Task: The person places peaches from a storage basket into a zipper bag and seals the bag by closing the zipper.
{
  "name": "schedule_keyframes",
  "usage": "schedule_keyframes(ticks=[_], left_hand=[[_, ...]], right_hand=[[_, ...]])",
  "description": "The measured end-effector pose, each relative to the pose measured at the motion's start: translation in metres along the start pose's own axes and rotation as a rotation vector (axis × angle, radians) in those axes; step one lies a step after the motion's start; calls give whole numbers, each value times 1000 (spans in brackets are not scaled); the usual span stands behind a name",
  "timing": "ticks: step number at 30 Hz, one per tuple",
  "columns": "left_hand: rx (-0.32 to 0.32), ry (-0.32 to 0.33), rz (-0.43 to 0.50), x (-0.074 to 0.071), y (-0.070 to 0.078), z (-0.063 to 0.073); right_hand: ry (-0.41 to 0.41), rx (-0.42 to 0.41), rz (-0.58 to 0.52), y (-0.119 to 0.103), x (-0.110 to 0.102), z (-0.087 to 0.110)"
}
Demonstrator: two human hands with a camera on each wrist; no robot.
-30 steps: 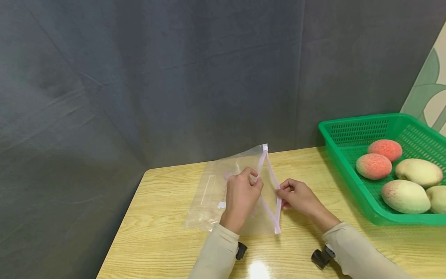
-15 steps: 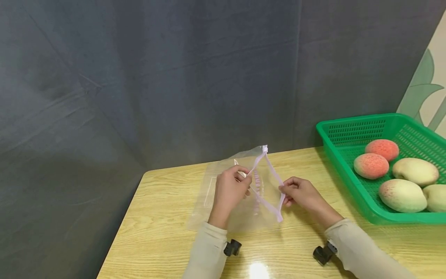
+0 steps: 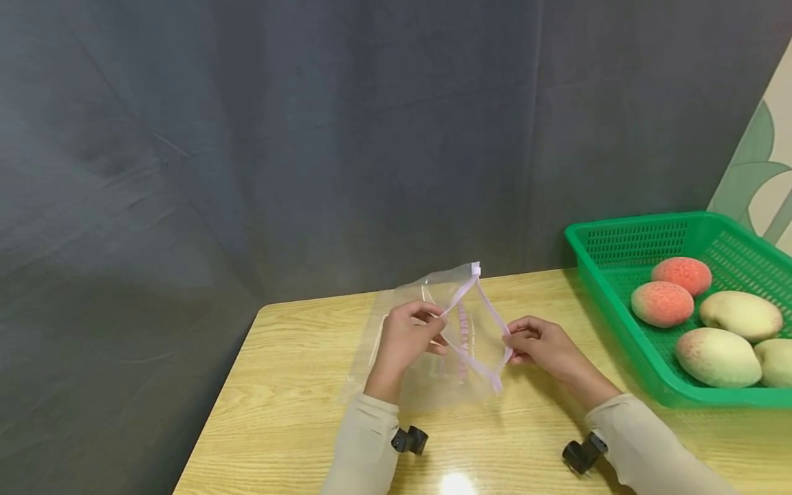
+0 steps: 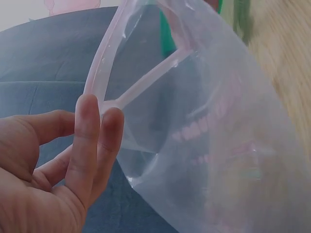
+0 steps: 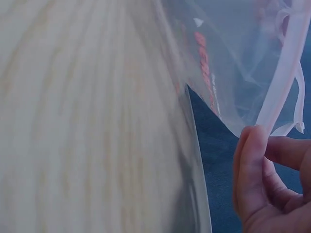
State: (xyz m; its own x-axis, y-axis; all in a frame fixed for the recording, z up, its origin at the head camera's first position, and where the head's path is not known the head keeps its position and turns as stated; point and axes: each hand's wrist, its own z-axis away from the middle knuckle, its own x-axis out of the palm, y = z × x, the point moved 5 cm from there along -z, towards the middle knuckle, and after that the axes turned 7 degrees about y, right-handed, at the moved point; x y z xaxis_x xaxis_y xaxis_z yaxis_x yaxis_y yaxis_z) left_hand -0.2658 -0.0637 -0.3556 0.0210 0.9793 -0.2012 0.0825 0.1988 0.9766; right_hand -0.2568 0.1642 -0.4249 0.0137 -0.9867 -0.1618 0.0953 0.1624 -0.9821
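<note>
A clear plastic zip bag (image 3: 458, 392) with a pale purple zip strip hangs spread between both hands over the table, its mouth pulled apart and facing right. My left hand (image 3: 405, 340) pinches one side of the strip between thumb and fingers. On the opposite side, my right hand (image 3: 544, 347) pinches the other edge. The small slider (image 3: 476, 269) sits at the far end of the mouth. Pink print shows through the bag (image 4: 209, 121) in the left wrist view. In the right wrist view the fingertips of my right hand (image 5: 272, 179) grip the strip.
A green plastic basket (image 3: 625, 350) stands at the right of the wooden table (image 3: 278, 412). Inside lie several peach-like fruits, among them a red one (image 3: 662, 304) and a pale one (image 3: 718, 357). A dark grey cloth (image 3: 383, 137) hangs behind the table.
My left hand has moved left and my right hand slightly right, so the bag's mouth gapes wider. The bag has lifted and its printing has turned into view.
</note>
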Motion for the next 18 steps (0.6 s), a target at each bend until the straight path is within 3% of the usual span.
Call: schedule_keyframes(ticks=[7,18], left_hand=[[-21,6,42,3,0,1],[-43,-4,54,12,-4,1]], right_hand=[[14,-45,63,-12,-3,2],[70,-219,449,-49,-38,40]])
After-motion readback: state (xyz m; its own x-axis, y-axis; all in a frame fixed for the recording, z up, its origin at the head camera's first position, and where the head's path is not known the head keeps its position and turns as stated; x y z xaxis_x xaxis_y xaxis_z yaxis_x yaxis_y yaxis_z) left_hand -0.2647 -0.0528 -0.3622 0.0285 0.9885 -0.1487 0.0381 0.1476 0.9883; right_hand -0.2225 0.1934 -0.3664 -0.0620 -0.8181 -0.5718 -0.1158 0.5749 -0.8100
